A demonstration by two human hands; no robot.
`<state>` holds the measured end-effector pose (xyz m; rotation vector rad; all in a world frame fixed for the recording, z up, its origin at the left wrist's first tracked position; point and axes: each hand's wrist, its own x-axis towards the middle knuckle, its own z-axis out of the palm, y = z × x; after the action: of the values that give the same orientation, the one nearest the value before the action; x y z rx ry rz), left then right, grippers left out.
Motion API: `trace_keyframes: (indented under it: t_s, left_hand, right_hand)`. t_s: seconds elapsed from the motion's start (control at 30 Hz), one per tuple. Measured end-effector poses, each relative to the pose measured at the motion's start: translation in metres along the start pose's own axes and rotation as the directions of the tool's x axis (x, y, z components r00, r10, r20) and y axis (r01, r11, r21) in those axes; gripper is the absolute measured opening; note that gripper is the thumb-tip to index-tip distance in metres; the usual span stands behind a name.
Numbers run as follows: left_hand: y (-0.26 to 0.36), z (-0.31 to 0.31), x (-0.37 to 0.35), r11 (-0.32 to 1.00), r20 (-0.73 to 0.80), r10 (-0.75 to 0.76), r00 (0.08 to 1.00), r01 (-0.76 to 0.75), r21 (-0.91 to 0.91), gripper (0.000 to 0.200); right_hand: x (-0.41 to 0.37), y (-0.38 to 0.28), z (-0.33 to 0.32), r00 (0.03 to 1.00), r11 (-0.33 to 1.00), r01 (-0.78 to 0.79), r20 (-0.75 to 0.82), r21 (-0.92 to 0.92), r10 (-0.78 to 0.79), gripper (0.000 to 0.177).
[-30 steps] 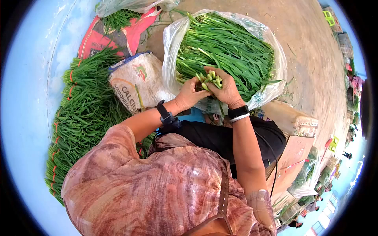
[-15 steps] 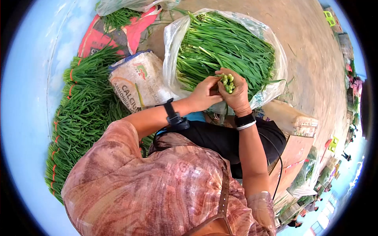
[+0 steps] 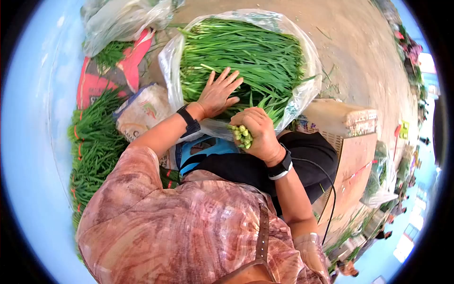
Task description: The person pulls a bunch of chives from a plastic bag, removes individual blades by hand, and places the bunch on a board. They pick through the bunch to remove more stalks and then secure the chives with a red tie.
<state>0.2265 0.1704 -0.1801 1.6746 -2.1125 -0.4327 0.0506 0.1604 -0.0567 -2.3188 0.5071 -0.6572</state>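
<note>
Fingers spread, my left hand [image 3: 220,94] rests on the near left side of a heap of garlic chives [image 3: 250,57]. The heap lies in an open clear plastic bag [image 3: 309,90], its long green leaves pointing right and pale stems at the left. My right hand [image 3: 259,135] is closed round a bunch of garlic chives [image 3: 242,136] near the bag's front edge. Its cut stem ends face me, and the leaves stretch away beyond my fist over the heap.
Tied bunches of garlic chives [image 3: 94,156] with red bands are stacked along the left. A printed white sack [image 3: 146,111] lies beside the bag. Further back are a red sack [image 3: 137,59] and crumpled plastic [image 3: 125,26]. At right stand a carton [image 3: 338,116] and a board [image 3: 350,170].
My left hand has left the stem ends and moved left onto the heap, opening flat. My right hand has turned and come lower left, still gripping the bunch. The view has shifted.
</note>
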Motion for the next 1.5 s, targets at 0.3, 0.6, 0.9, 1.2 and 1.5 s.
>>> trace_keyframes:
  t_s: [0.3, 0.6, 0.9, 1.2, 1.5]
  left_hand:
    - [0.007, 0.038, -0.009, 0.981, 0.055, 0.015, 0.998, -0.025, 0.195, 0.078]
    - [0.034, -0.069, 0.046, 0.996, 0.468, 0.018, 0.884, 0.026, -0.087, 0.065]
    - [0.275, -0.182, 0.224, 0.342, -0.085, 0.8, 0.594, -0.568, -0.748, 0.101]
    - [0.333, -0.069, 0.175, 0.036, 0.252, 0.955, 0.16, 0.776, -0.63, 0.112]
    - [0.316, -0.019, 0.095, -0.165, 0.335, 0.923, 0.188, 0.982, -0.096, 0.125]
  right_hand:
    - [-0.032, -0.037, -0.159, 0.636, 0.896, -0.042, -0.68, 0.442, 0.365, 0.007]
    - [-0.116, -0.098, -0.305, 0.463, 0.818, 0.213, -0.793, 0.534, 0.397, 0.019]
    - [-0.061, -0.077, -0.307, 0.473, 0.784, 0.116, -0.728, 0.61, 0.496, 0.014]
    - [-0.118, -0.048, -0.342, 0.378, 0.557, 0.288, -0.627, 0.779, 0.681, 0.016]
    - [-0.242, 0.01, -0.277, 0.068, 0.494, 0.316, -0.539, 0.81, 0.84, 0.013]
